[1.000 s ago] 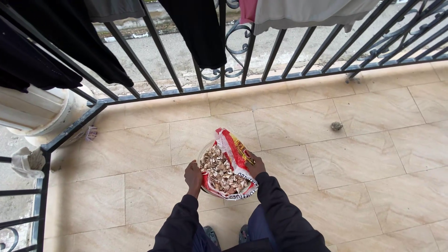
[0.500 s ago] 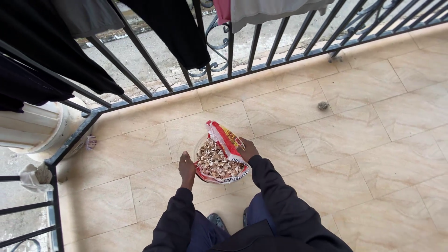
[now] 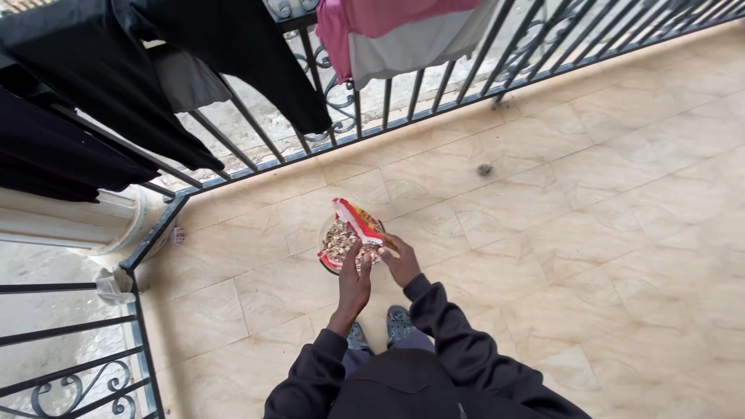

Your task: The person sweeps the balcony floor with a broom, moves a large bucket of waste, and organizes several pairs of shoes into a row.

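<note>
L hand (image 3: 355,281): fingers (image 3: 358,260) laid over the near rim of the bowl, lightly curled, tips in the shells; can't tell if they pinch anything.
R hand (image 3: 402,264): fingers bent, gripping the near-right edge of the bag; thumb side towards the L hand.
Bowl (image 3: 326,237): clear, round, on the tile floor (image 3: 590,233) just beyond both sets of fingertips; only its far-left rim shows.
Bag (image 3: 358,221): red/yellow/white plastic, lining the bowl, far flap sticking up and tilted left; long axis runs away from the fingers towards the railing.
Shells (image 3: 339,237): pale husk-like bits heaped inside the bag, just ahead of the L fingertips, left of the R ones.
Key relation: the load lies straight ahead of and under the fingers; both hands touch it, L more on top, R at the side.
Feet: shoes (image 3: 378,330) behind the wrists, close to the bowl.
Beyond fingers: black iron railing (image 3: 388,101) with dark, pink and grey clothes (image 3: 403,35) hung over it.
Far right of fingers: small grey lump (image 3: 484,168) on the tiles, well apart.
</note>
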